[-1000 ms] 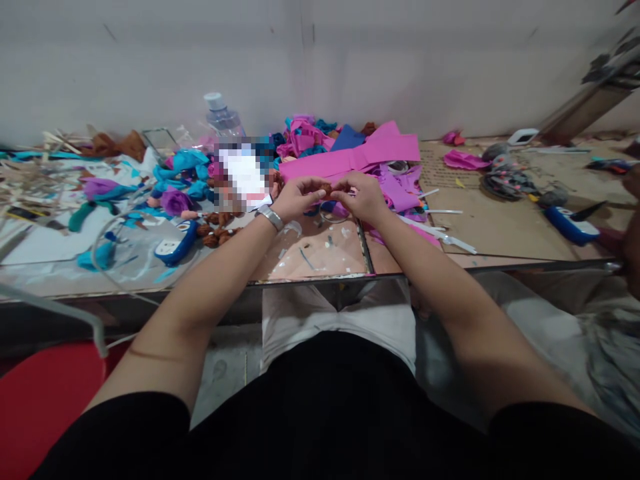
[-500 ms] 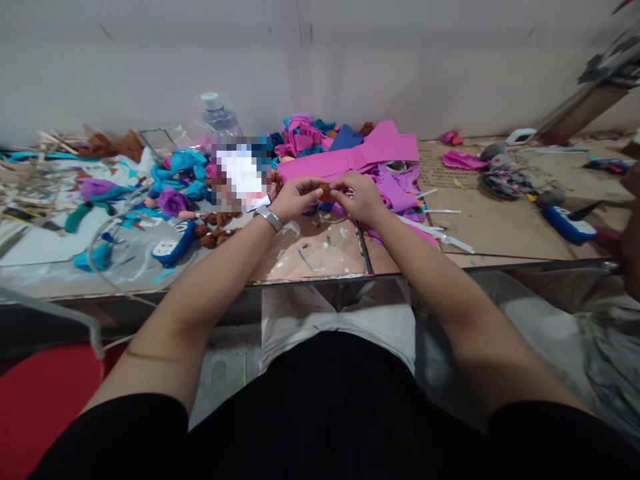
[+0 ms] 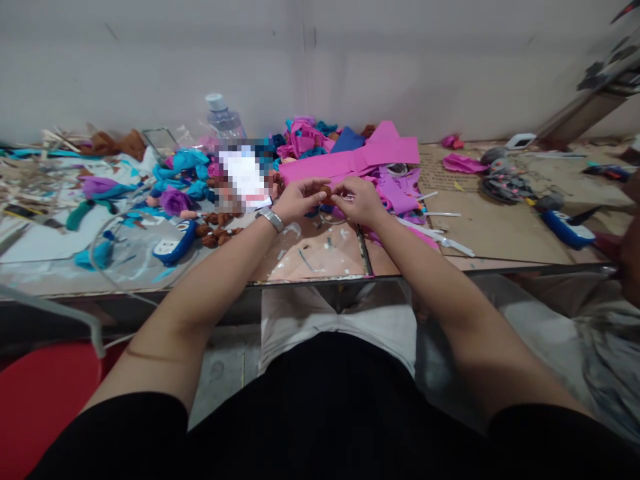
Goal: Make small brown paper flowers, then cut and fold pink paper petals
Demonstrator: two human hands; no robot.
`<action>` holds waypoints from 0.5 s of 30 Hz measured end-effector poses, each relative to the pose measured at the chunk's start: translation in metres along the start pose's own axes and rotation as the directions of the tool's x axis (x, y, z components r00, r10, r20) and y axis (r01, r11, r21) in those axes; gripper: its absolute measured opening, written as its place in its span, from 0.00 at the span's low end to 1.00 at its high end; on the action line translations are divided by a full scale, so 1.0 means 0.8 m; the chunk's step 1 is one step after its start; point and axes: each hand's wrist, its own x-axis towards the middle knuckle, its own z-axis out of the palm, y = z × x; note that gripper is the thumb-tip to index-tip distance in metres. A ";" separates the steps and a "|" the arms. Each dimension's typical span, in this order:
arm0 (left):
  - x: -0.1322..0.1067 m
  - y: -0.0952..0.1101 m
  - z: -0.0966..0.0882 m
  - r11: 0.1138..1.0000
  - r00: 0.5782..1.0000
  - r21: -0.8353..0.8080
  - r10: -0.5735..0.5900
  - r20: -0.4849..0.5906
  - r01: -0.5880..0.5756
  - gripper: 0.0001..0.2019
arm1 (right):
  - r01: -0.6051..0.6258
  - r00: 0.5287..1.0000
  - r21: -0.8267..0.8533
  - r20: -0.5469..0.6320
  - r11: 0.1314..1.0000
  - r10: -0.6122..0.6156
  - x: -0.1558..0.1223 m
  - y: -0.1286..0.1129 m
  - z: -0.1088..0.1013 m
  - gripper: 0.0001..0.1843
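Observation:
Between my fingertips is a small piece of brown crepe paper (image 3: 326,193), partly hidden by the fingers. My left hand (image 3: 300,198), with a metal watch on its wrist, pinches it from the left. From the other side my right hand (image 3: 357,199) pinches it too. Both hands hover over the table's near part, in front of a long pink crepe paper strip (image 3: 320,165). A pale ring (image 3: 333,220), perhaps a tape roll, shows just below the hands. To the left lie several brown crinkled balls (image 3: 216,233).
Purple paper scraps (image 3: 397,190) and white sticks (image 3: 445,214) lie right of the hands. A blue power socket (image 3: 175,243) with a cable sits left. Behind stands a plastic bottle (image 3: 225,120). Another person's arm (image 3: 631,233) shows at the far right.
The brown piece shows less between my fingertips than before. The hands stay in almost the same place, and the view has shifted very slightly.

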 end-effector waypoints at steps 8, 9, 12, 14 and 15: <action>0.003 -0.007 -0.002 0.999 0.999 -0.018 0.043 0.003 -0.042 0.32 | 0.016 1.000 0.023 0.008 1.000 -0.017 0.002 -0.003 -0.004 0.10; 0.002 -0.007 -0.002 0.999 0.999 -0.012 0.050 0.012 -0.049 0.33 | 0.007 1.000 0.017 0.013 1.000 -0.007 0.002 -0.003 -0.004 0.10; 0.001 -0.005 -0.003 0.997 0.997 0.034 0.071 0.028 -0.072 0.34 | -0.016 0.999 -0.003 0.032 1.000 0.016 0.002 -0.005 -0.005 0.10; -0.001 -0.003 -0.003 0.994 0.997 0.085 0.068 0.025 -0.070 0.34 | -0.028 0.999 -0.009 0.040 1.000 0.028 0.002 -0.007 -0.005 0.10; -0.001 -0.001 -0.004 0.992 0.998 0.109 0.063 0.021 -0.065 0.34 | -0.034 0.999 -0.010 0.041 0.999 0.035 0.002 -0.008 -0.006 0.10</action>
